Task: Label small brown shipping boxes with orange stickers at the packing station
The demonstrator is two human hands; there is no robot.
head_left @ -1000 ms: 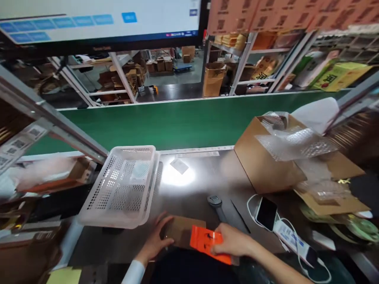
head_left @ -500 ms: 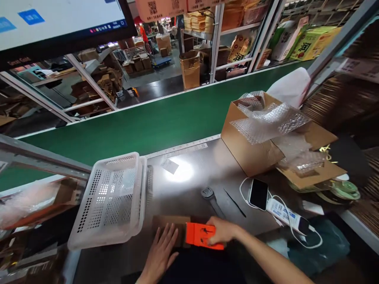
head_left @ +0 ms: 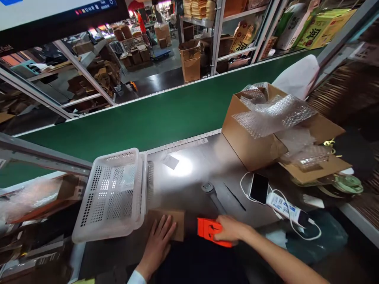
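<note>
My left hand (head_left: 158, 242) lies flat, fingers spread, on a small flat brown cardboard piece (head_left: 177, 221) at the near edge of the dark metal worktable (head_left: 192, 185). My right hand (head_left: 229, 230) grips an orange packet (head_left: 209, 229) with black print, held just right of the cardboard and a little apart from it. A white perforated plastic basket (head_left: 111, 195) stands directly left of the cardboard.
A handheld scanner (head_left: 211, 193) and a thin black strip (head_left: 235, 196) lie behind my right hand. A phone (head_left: 259, 188) on a white cable, a power bank (head_left: 286, 208), and an open carton (head_left: 254, 138) of bubble wrap sit at right. A green conveyor belt (head_left: 142, 122) runs behind.
The orange packet has come off the cardboard and moved right with my right hand. My left hand has flattened onto the cardboard. The view has swung rightward and down.
</note>
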